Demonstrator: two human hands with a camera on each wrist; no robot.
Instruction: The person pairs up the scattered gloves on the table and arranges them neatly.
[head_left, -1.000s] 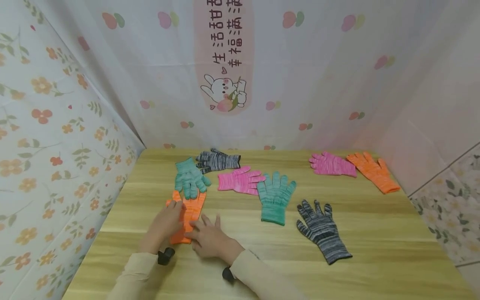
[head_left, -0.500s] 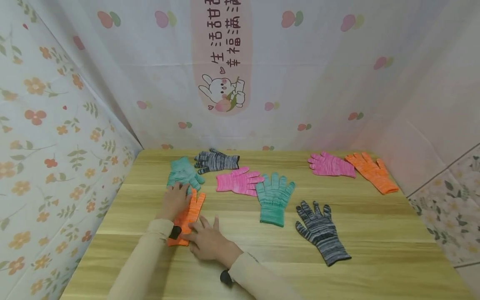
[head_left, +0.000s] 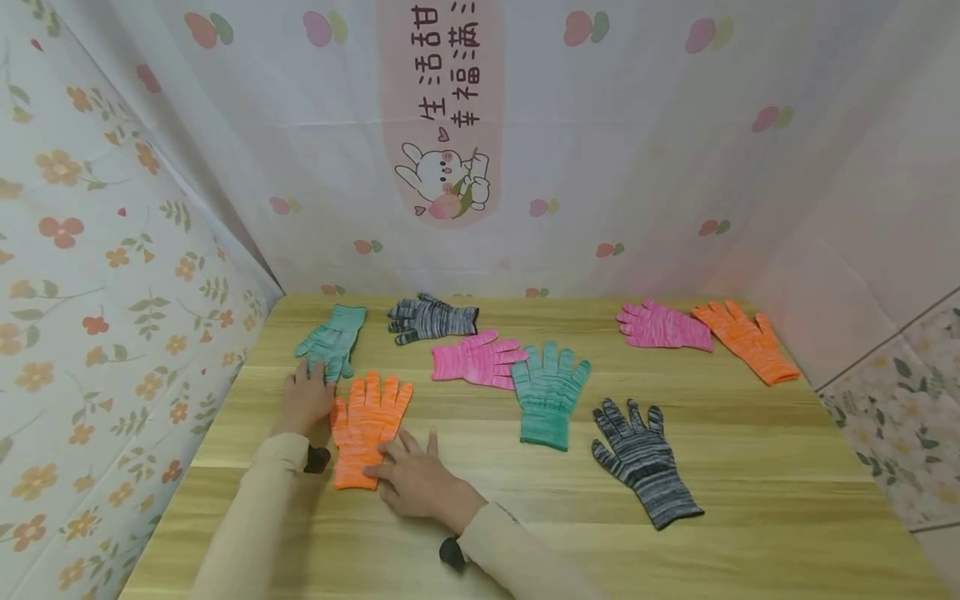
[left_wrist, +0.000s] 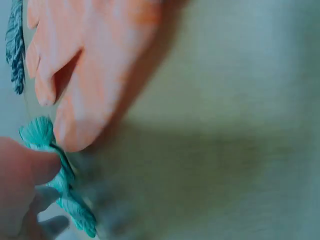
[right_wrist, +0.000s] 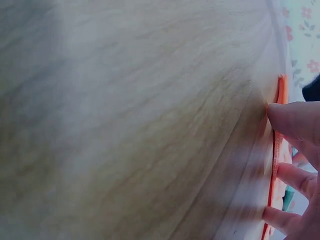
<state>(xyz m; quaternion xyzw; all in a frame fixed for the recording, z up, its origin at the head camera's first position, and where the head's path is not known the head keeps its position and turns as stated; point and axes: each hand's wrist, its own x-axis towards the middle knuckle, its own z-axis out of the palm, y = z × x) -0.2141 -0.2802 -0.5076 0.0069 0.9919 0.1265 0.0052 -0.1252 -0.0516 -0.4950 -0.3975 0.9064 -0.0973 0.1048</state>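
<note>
My left hand (head_left: 306,400) touches the finger end of a teal knit glove (head_left: 333,337) at the table's back left. In the left wrist view its thumb and fingers are apart, with the teal glove (left_wrist: 62,185) just beyond them. Just right of that hand, an orange glove (head_left: 367,429) lies flat with its fingers spread and pointing away. My right hand (head_left: 420,479) rests with spread fingers at the orange glove's lower right edge. Its fingertips meet that edge in the right wrist view, where the orange glove (right_wrist: 281,100) shows edge-on.
Further back lie a grey-black glove (head_left: 435,319) and a pink glove (head_left: 476,360), whose fingers reach a second teal glove (head_left: 551,400). Another grey-black glove (head_left: 647,467) lies at right. A pink glove (head_left: 663,327) and an orange glove (head_left: 750,343) meet at the back right. Curtains border the wooden table (head_left: 765,500).
The left hand has gone from the orange glove to the teal glove, which has slid left, turned and come off the orange glove's fingers. The right hand has stayed in place.
</note>
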